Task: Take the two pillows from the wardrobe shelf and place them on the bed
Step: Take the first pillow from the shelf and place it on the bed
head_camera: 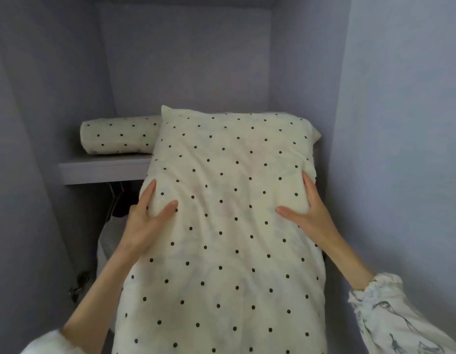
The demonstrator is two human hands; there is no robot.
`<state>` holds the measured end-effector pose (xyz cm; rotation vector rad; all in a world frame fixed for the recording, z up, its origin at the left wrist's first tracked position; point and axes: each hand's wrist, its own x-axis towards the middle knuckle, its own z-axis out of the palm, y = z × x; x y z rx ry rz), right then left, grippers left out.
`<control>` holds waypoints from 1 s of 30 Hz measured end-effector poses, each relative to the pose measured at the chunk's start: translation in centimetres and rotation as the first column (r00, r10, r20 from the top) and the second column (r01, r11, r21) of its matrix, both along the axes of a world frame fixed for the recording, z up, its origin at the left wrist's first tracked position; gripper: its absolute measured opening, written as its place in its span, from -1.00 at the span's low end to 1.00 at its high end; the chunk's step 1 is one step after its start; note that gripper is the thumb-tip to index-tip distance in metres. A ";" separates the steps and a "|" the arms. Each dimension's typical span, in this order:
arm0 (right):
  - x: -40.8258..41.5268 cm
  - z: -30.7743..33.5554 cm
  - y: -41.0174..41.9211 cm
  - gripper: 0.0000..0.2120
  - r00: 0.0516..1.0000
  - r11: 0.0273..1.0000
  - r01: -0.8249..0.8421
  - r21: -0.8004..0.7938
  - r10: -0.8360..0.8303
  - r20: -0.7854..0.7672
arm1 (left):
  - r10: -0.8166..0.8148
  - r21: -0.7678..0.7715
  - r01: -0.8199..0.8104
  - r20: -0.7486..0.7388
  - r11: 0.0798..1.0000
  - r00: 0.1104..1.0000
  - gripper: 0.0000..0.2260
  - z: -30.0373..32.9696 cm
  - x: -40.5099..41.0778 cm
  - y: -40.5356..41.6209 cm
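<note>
Nearest, low at both sides: white patterned sleeves (390, 320), bare forearms rising toward the wardrobe.

Between the two grips: large cream pillow (229, 226) with dark dots, tilted, near end hanging down toward the camera, far end up at the shelf (104, 169); whether that far end rests on the shelf or floats clear of it, impossible to tell.

Left hand (145, 221) clamped on the pillow's left edge, thumb pressed into the top face, fingers wrapped round the side. Right hand (308, 213) clamped on the right edge likewise, thumb on top, fingers along the side and partly hidden.

Left of the left grip and lower: dark open space under the shelf, hangers (119, 198) and hanging clothes close by the knuckles, a pale garment beneath. Right of the right grip: the wardrobe's side wall (390, 149) near the pillow's right edge, little room there.

Beyond the left grip, up and back: second pillow (119, 135), same dotted cloth, lying flat on the shelf, its right end hidden behind the held pillow.

Farthest: bare back wall and plenty of open room above both pillows.
</note>
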<state>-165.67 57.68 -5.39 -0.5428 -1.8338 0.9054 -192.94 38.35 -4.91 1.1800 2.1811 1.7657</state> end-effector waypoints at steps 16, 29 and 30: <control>9.3 -1.9 -21.2 -0.10 0.884 0.885 0.466 -0.002 -0.466 0.024 | -0.346 0.019 0.348 -0.059 0.937 0.936 -0.37 -2.6 4.9 -10.2; 31.0 -6.8 -36.9 -0.19 0.499 0.498 0.866 0.047 -0.867 0.004 | -0.713 0.082 0.719 -0.090 0.690 0.695 -0.37 -8.0 26.8 -10.3; 33.0 -7.1 -37.8 -0.20 0.459 0.459 0.888 0.041 -0.888 -0.008 | -0.736 0.089 0.743 -0.097 0.664 0.670 -0.38 -8.2 29.2 -10.2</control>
